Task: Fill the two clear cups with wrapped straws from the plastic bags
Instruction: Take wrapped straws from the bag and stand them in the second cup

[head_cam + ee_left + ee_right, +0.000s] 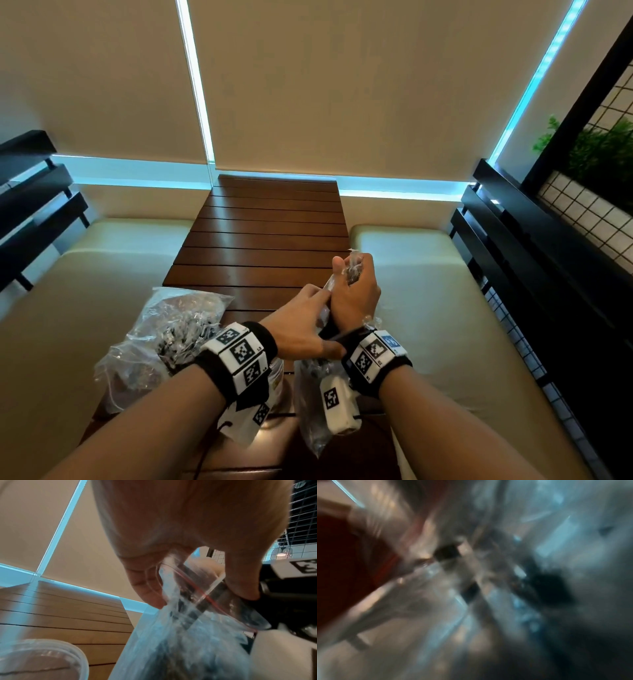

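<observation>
Over the near end of the slatted wooden table (270, 226), my right hand (354, 274) grips a bundle of wrapped straws (352, 265) that sticks up out of a clear zip bag (310, 407). My left hand (318, 298) pinches that bag's mouth just below. In the left wrist view its fingers (145, 585) hold the bag (197, 618) at its red zip line. A second bag (164, 335) of wrapped straws lies on the table's left. One clear cup (42, 660) stands beneath my left wrist; the other cup is hidden. The right wrist view is a blur of plastic.
Cream cushioned benches (428, 301) flank the table on both sides, with black slatted backrests (37, 205) behind them. At the right rises a black wire grid with a green plant (603, 150). Window blinds close off the far end.
</observation>
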`<state>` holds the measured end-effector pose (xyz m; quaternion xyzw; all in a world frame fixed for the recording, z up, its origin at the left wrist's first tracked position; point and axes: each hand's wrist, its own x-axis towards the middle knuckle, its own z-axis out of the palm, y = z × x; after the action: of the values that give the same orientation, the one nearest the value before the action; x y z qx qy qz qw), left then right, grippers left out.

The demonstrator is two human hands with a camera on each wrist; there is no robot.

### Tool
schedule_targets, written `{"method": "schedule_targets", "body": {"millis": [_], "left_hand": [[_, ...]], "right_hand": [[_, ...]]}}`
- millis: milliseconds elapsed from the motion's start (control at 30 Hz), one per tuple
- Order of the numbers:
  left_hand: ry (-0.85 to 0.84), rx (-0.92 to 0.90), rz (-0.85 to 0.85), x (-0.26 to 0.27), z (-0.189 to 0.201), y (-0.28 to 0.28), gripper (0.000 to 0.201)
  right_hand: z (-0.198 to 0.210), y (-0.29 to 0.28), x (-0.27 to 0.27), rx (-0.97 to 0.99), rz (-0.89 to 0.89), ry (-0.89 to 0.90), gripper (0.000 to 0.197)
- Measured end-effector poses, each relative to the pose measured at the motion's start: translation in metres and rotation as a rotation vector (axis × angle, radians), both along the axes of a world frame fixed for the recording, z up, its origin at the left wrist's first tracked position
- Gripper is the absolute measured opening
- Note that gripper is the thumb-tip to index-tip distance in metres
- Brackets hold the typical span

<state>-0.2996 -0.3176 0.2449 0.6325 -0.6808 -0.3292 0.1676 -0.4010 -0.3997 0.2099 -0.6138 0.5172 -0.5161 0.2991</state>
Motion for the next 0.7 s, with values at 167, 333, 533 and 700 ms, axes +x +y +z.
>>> {"method": "schedule_targets", "body": {"millis": [167, 333, 533, 700], "left_hand": [[-0.216, -0.081, -0.009, -0.009, -0.009, 0.003, 0.032], [-0.286, -0.051, 0.143, -0.003, -0.012, -0.009, 0.021], [-0.249, 0.008, 0.166, -0.004, 0.002, -0.015, 0.064], [-0.269, -0.119, 0.184, -0.016, 0.014, -0.013, 0.089]], "right_hand": [[0.008, -0.005, -0.003, -0.032, -0.009, -0.005, 0.019], [0.036, -0.009, -0.018, -0.165, -0.045, -0.123, 0.023], [0.060, -0.014, -0.030, -0.188, -0.073, -0.233, 0.014], [0.053, -0.003, -0.026, -0.208, -0.049, -0.181, 0.016]]}}
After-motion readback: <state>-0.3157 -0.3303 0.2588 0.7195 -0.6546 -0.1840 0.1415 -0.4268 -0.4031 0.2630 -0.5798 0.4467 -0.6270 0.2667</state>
